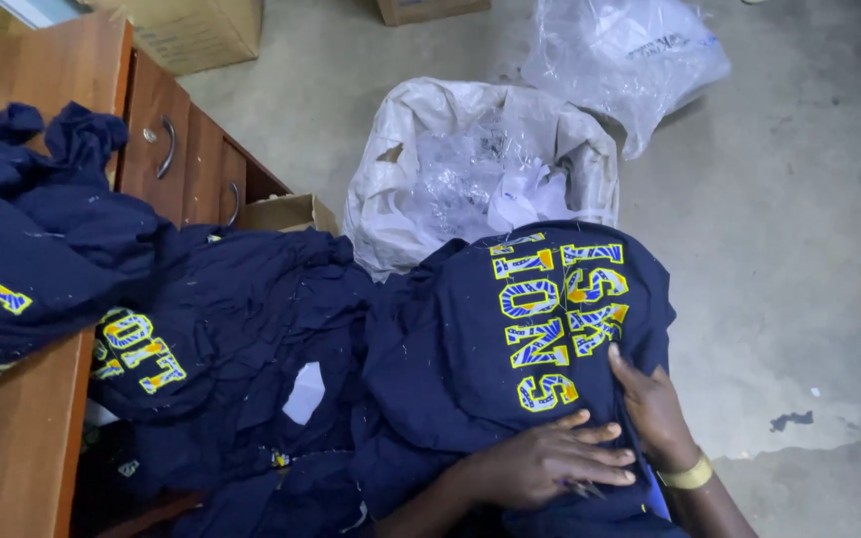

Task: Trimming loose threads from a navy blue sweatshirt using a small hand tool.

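Pressing flat, fingers spread, the left hand (540, 463) and right hand (655, 408) hold the navy shirt (530, 329), extending toward twelve o'clock.

Both hands are low and close together, near the wearer's lap. The left hand (550, 460) lies flat, palm down, fingers (605, 434) stretched out and spread toward the right. The right hand (650, 403) comes in from the lower right, wrist bent, fingers pressed down and partly tucked from view. A yellow band (688, 474) circles the right wrist. Forearms bare.
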